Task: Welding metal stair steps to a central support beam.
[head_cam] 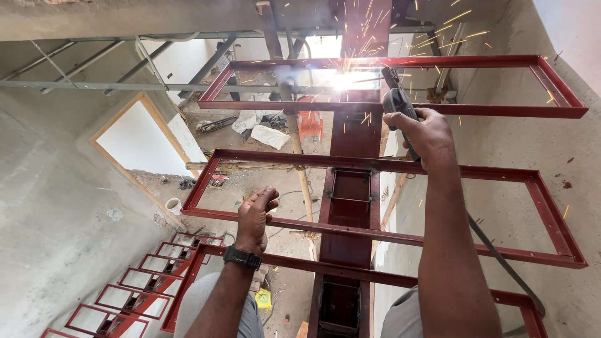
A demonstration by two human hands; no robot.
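Observation:
My right hand (423,134) grips a grey angle grinder (397,100), raised toward the upper red steel stair frame (400,62). A bright flash and flying sparks (343,80) burst where the tool meets the central red beam (354,134). My left hand (255,216), with a black watch on the wrist, holds the near rail of the middle red step frame (294,223). The grinder's black cable (501,263) trails down past my right forearm.
More red step frames (141,285) descend at lower left. Grey plastered walls stand on both sides. Far below lie rubble, a white sack (270,136), an orange object (310,124), a wooden pole (302,181) and a white bucket (173,205). A doorway opening (134,141) is at left.

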